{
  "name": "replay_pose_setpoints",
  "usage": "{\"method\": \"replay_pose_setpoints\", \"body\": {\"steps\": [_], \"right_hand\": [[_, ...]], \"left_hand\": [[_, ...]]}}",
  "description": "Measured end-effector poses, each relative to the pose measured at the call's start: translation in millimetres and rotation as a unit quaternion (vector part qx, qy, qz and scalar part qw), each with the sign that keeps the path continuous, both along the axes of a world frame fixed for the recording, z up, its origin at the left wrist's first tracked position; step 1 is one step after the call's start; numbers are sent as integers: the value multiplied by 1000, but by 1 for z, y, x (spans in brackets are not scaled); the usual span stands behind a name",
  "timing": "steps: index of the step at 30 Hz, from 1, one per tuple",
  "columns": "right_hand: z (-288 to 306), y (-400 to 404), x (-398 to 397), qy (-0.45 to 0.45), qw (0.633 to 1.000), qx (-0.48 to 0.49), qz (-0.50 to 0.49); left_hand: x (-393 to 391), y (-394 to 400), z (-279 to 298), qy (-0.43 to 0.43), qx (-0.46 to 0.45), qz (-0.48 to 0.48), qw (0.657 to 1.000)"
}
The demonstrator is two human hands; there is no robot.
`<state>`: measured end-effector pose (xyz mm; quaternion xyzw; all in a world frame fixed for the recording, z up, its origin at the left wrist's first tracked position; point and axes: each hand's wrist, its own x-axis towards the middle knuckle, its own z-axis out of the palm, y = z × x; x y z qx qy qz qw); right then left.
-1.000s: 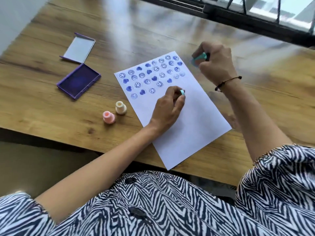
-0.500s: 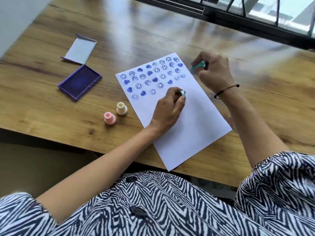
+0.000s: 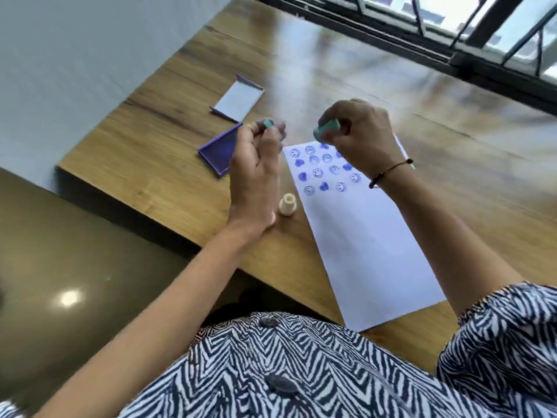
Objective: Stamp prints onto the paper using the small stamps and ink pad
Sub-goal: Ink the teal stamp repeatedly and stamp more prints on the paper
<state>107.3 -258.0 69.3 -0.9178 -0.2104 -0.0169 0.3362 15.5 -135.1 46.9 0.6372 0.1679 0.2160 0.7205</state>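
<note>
Teal stamps, one gripped in each of the hands — left hand (image 3: 256, 167), right hand (image 3: 358, 137) — had lifted off the paper (image 3: 361, 236); re-inking at the ink pad (image 3: 218, 152) likely followed.

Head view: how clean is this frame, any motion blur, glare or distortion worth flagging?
Head view: the left hand is smeared by motion blur, its teal stamp barely resolved; the right hand and the prints on the paper stay fairly sharp. Window glare washes the far table. A bright reflection spots the floor. Wide-angle lens tilts the table's edges.
</note>
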Motion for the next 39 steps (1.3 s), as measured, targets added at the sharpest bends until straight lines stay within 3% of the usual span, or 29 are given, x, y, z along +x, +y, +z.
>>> {"method": "replay_pose_setpoints", "body": {"steps": [4,8,12,16,21,25,30,35,39], "right_hand": [[-6,80,-2,-29,990,-43,129],[-15,127,-3,-56,964,-141,220],[-19,140,0,-116,960,-137,215],[-31,145,-11,-79,940,-221,248],[-12,147,9,-74,955,-145,247],[-32,148,-12,-71,929,-228,283],[-26,150,6,-71,937,-188,286],[-34,148,1,-77,921,-238,299],[-33,146,6,-78,928,-220,290]], "left_hand": [[-25,62,-33,55,24,119,991],[-35,84,-57,79,7,132,988],[-36,82,-62,60,39,140,988],[-37,81,-59,70,78,147,984],[-38,82,-59,56,73,139,986],[-38,83,-56,79,112,147,980],[-38,82,-52,73,131,142,978],[-39,78,-52,90,155,136,974],[-37,81,-51,80,156,148,973]]}}
